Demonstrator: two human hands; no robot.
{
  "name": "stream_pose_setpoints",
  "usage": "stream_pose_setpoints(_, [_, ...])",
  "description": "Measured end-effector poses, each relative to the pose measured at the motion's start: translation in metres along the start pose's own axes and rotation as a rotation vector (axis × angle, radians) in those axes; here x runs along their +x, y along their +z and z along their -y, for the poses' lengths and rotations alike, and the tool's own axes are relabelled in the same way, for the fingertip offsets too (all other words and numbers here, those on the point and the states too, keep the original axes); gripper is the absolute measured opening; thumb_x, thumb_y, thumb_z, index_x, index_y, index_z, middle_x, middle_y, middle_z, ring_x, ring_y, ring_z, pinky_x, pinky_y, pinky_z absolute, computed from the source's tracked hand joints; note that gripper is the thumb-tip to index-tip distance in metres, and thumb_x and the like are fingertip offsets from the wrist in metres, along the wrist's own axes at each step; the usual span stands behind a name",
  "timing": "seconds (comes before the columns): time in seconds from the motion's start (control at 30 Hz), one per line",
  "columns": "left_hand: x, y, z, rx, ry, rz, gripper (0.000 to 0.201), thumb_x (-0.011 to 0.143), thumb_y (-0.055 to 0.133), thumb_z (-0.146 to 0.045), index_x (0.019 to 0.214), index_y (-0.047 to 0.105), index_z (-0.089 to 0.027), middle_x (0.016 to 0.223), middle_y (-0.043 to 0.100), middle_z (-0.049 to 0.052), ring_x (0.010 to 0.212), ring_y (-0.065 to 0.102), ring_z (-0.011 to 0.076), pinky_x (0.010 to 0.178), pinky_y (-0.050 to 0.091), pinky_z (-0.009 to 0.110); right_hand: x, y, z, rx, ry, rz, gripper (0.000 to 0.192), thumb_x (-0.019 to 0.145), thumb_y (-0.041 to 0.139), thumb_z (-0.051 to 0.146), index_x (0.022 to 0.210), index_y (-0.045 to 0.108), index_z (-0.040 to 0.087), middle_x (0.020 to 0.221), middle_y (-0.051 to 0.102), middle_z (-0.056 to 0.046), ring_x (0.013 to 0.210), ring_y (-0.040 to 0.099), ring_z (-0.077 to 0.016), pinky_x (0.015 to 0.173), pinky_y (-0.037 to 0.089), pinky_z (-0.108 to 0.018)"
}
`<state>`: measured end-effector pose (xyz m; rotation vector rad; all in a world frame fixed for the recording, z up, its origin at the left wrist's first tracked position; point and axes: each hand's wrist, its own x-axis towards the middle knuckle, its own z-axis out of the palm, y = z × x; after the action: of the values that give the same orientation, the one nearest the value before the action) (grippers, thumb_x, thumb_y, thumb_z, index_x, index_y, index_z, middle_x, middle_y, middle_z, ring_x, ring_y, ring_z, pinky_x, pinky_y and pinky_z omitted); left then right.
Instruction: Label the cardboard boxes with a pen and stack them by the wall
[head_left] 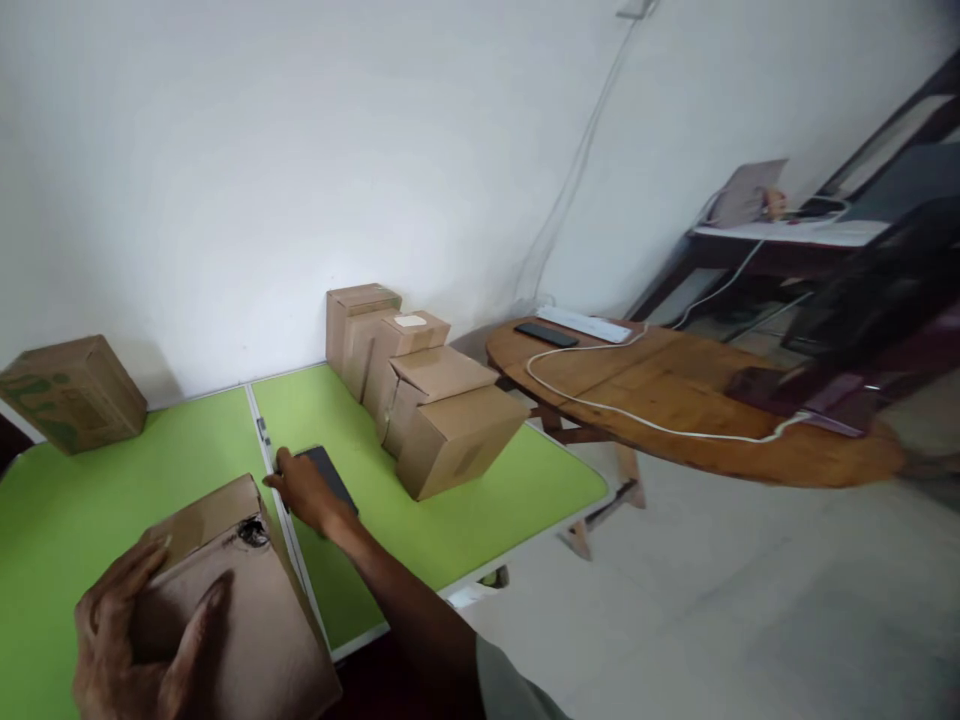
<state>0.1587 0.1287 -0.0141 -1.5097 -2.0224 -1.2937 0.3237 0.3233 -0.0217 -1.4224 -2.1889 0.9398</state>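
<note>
My left hand (pixel 139 640) rests flat on a brown cardboard box (pixel 240 610) at the near edge of the green folding table (pixel 450 530); the box top has a small torn hole. My right hand (pixel 307 492) reaches forward and its fingers close around a dark phone (pixel 330 472) lying on the table just right of the centre seam. A row of several closed cardboard boxes (pixel 442 425) runs from the wall toward the table's right side, close beyond the phone.
Another printed cardboard box (pixel 71 392) sits at the table's far left by the white wall. To the right stands an oval wooden table (pixel 697 410) with a second phone, a power strip and a white cable. Dark furniture fills the far right.
</note>
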Motion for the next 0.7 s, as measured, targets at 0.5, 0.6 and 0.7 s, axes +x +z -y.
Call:
stream_pose_setpoints(0.5, [0.002, -0.004, -0.009, -0.035, -0.17, 0.058, 0.061, 0.088, 0.078, -0.072, 0.132, 0.073, -0.03, 0.141, 0.074, 0.013, 0.14, 0.063, 0.0473, 0.118, 0.052, 0.073, -0.015, 0.035, -0.022, -0.213, 0.256, -0.053, 0.046, 0.105, 0.083, 0.036, 0.143, 0.068, 0.016, 0.143, 0.073, -0.02, 0.131, 0.071, -0.0346, 0.107, 0.059, -0.046])
stream_pose_setpoints(0.6, [0.003, -0.008, -0.018, -0.026, -0.2, 0.087, 0.062, 0.089, 0.077, -0.073, 0.132, 0.072, -0.029, 0.144, 0.073, 0.014, 0.146, 0.06, 0.0488, 0.12, 0.05, 0.075, -0.03, 0.022, -0.045, -0.233, 0.338, -0.141, 0.066, 0.094, 0.092, 0.037, 0.146, 0.063, 0.008, 0.153, 0.063, -0.033, 0.146, 0.058, -0.0454, 0.117, 0.05, -0.057])
stream_pose_setpoints(0.7, [0.005, -0.008, -0.02, -0.012, -0.201, 0.1, 0.061, 0.089, 0.076, -0.072, 0.132, 0.073, -0.029, 0.143, 0.074, 0.015, 0.145, 0.06, 0.0495, 0.119, 0.05, 0.076, -0.032, 0.018, -0.063, -0.195, 0.38, -0.152, 0.068, 0.085, 0.097, 0.038, 0.138, 0.066, 0.008, 0.148, 0.066, -0.033, 0.142, 0.061, -0.0476, 0.114, 0.05, -0.057])
